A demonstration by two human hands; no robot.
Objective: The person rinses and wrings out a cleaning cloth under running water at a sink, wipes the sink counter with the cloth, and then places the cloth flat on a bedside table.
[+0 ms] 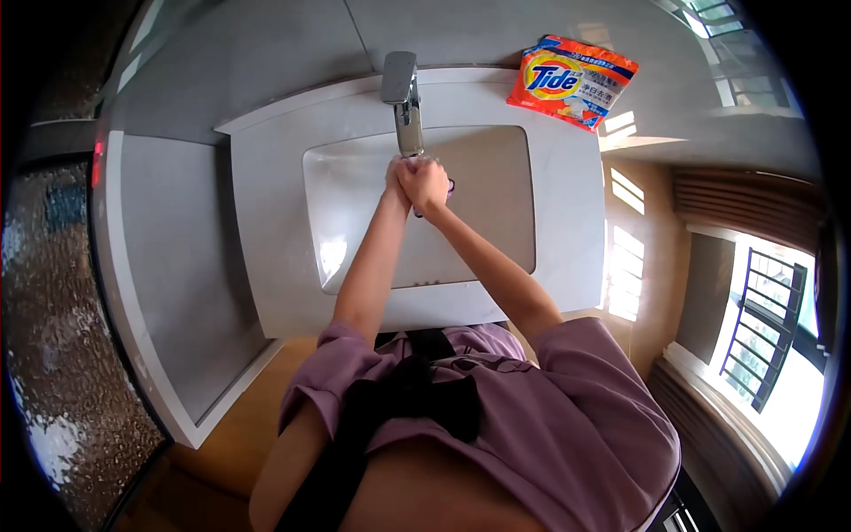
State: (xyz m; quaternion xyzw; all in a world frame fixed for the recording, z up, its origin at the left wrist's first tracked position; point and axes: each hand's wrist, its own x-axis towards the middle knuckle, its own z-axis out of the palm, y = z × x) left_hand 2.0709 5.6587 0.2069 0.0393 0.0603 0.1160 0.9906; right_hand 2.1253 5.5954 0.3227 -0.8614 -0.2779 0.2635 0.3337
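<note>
Both my hands are together right under the spout of the chrome faucet (409, 129), over the white sink basin (496, 222). My right hand (427, 184) is closed, its fingers wrapped against my left hand. My left hand (395, 180) is closed too and partly hidden behind the right. A small dark purple edge (451, 187) shows beside my right hand, and another bit is below the wrists. What it belongs to is too hidden to make out. Whether water runs from the spout is hard to see.
An orange Tide detergent bag (572, 82) lies at the back right corner of the white countertop (567, 222). A grey tiled wall stands behind. Textured glass (71, 310) is on the left, and a barred window (764, 319) is on the right.
</note>
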